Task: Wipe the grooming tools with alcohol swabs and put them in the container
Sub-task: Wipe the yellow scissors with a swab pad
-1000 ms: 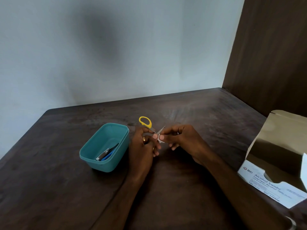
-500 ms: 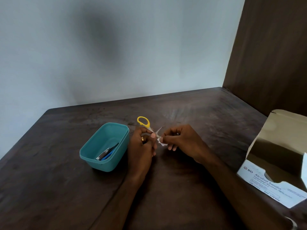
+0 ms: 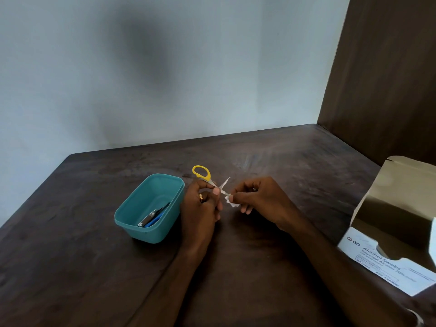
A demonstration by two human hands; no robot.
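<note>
The left hand (image 3: pixel 200 208) is gripping the scissors (image 3: pixel 207 179) near the pivot, thumb and fingers closed on the metal, with one yellow loop sticking up above the hand and the other hidden. The blades are standing open in a narrow V, one tip pointing up and to the right. The right hand (image 3: pixel 257 199) is pinching the white swab (image 3: pixel 230 201) between thumb and forefinger, closed on it and on the lower blade, which is running into the folded pad.

Compared with a second ago, the hands are sitting a little further apart: then the swab was pressed up close to the left thumb, near the pivot, and now it is lying further out along the blade, with a short stretch of bare metal showing between the two thumbs. The swab is also hanging lower below the right fingers than before. The scissors are staying at much the same tilt, and the loop is sitting in nearly the same spot.

The teal container (image 3: pixel 151 208) is resting on the table (image 3: pixel 70 267) just beside the left hand, unmoved, holding a nail clipper (image 3: pixel 147 218) and a blue tool (image 3: pixel 154 219) leaning together in its near corner. The open swab box (image 3: pixel 389 232) is sitting well apart at the right edge, where it was
</note>
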